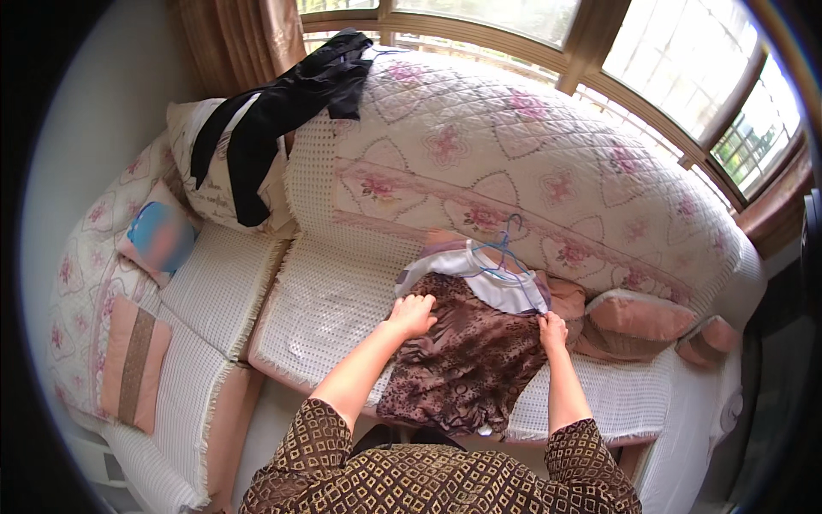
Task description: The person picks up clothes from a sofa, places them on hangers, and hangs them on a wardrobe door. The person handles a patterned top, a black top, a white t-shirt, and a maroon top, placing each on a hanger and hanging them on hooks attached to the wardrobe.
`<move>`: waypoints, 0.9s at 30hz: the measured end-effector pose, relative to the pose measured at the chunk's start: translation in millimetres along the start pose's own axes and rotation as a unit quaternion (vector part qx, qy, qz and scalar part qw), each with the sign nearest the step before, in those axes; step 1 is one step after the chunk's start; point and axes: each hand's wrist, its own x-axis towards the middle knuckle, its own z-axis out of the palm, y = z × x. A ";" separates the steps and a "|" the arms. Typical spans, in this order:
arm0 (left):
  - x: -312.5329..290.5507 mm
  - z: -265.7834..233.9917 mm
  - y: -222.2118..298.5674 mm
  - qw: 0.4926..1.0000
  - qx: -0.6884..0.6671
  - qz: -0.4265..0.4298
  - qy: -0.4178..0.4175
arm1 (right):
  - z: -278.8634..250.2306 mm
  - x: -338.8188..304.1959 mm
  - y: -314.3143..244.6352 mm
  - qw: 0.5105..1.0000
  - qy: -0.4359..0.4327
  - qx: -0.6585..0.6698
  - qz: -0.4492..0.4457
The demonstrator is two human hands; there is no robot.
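A brown, dark-patterned sleeveless top [467, 360] lies spread over the sofa seat in front of me, its lower hem hanging near the seat's front edge. My left hand [414, 316] has its fingers curled on the top's left shoulder edge. At the opposite shoulder, my right hand [553, 330] pinches the fabric. Beneath the top's neckline shows a white garment [492, 289] with purplish edges. Blue hangers [503, 254] rest at the neckline, one hook pointing toward the backrest. How the top sits on the hangers is partly hidden.
Floral quilted cloth covers the sofa backrest [531, 171]. Black trousers [282, 120] drape over the back at left. Pink cushions [642, 324] lie to the right; another pink cushion [135, 364] is on the left section, near a blue-capped rounded item [160, 236], blurred. Windows [676, 68] stand behind.
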 end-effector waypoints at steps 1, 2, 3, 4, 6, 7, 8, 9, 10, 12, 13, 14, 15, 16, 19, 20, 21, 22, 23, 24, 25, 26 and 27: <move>-4.3 3.8 -7.3 1.000 -0.015 -0.015 -0.011 | 3.7 7.3 -0.5 0.999 -0.002 -0.041 0.021; -9.9 7.2 -15.7 0.999 -0.018 -0.028 -0.016 | 7.6 13.7 -1.1 0.996 -0.004 -0.082 0.042; -17.7 10.8 -29.4 0.997 -0.047 -0.048 -0.027 | 9.7 18.9 -7.2 0.991 -0.022 -0.109 0.070; -22.6 13.1 -41.6 0.994 -0.076 -0.063 -0.037 | 7.6 23.3 -12.9 0.987 -0.025 -0.119 0.104; -30.3 12.4 -65.7 0.986 -0.129 -0.095 -0.047 | 8.3 33.0 -23.5 0.982 -0.040 -0.136 0.121; -32.9 10.9 -77.8 0.981 -0.154 -0.110 -0.051 | 7.1 36.4 -32.8 0.984 -0.066 -0.120 0.112; -35.8 11.9 -91.3 0.978 -0.166 -0.120 -0.046 | 7.0 38.5 -43.2 0.985 -0.092 -0.105 0.103; -39.2 16.2 -105.5 0.974 -0.179 -0.129 -0.042 | 6.3 38.6 -54.0 0.984 -0.118 -0.090 0.095; -43.2 22.6 -121.0 0.971 -0.192 -0.139 -0.039 | 6.1 39.9 -66.9 0.983 -0.153 -0.051 0.089; -47.8 27.5 -146.1 0.965 -0.215 -0.141 -0.046 | 6.3 43.3 -89.4 0.972 -0.219 0.024 0.078; -45.6 21.5 -153.9 0.962 -0.231 -0.137 -0.056 | 18.9 49.5 -90.9 0.976 -0.207 0.059 0.036; -43.5 15.2 -162.5 0.958 -0.246 -0.133 -0.067 | 28.5 54.6 -90.2 0.971 -0.214 0.100 0.025; -41.7 10.3 -174.3 0.957 -0.254 -0.129 -0.055 | 32.4 59.1 -104.6 0.965 -0.222 0.141 0.011; -41.6 6.1 -186.8 0.956 -0.262 -0.126 -0.043 | 33.2 61.7 -123.3 0.956 -0.230 0.180 -0.004; -44.9 -10.2 -230.7 0.950 -0.284 -0.131 -0.016 | 14.2 59.7 -199.9 0.931 -0.251 0.264 -0.017; -44.5 -19.4 -244.7 0.946 -0.292 -0.137 -0.014 | 6.6 60.9 -223.7 0.919 -0.266 0.289 -0.011; -43.2 -30.2 -257.9 0.943 -0.300 -0.141 -0.013 | 7.0 65.7 -239.6 0.901 -0.278 0.332 -0.018; -46.5 -37.4 -274.1 0.938 -0.311 -0.151 -0.010 | 0.8 67.5 -267.0 0.878 -0.300 0.373 -0.018; -50.8 -38.9 -294.4 0.939 -0.309 -0.150 0.006 | -6.4 70.8 -294.7 0.879 -0.301 0.369 -0.011; -56.4 -46.1 -309.3 0.935 -0.321 -0.151 -0.007 | -17.5 74.2 -322.9 0.882 -0.300 0.365 0.000; -61.9 -55.6 -323.5 0.931 -0.331 -0.151 -0.021 | -20.3 82.6 -346.1 0.881 -0.296 0.370 0.018; -67.2 -63.9 -338.3 0.927 -0.341 -0.152 -0.034 | -22.4 92.0 -368.7 0.879 -0.292 0.375 0.035; -79.1 -66.2 -356.1 0.927 -0.348 -0.139 -0.015 | -23.2 101.5 -392.4 0.865 -0.303 0.398 0.042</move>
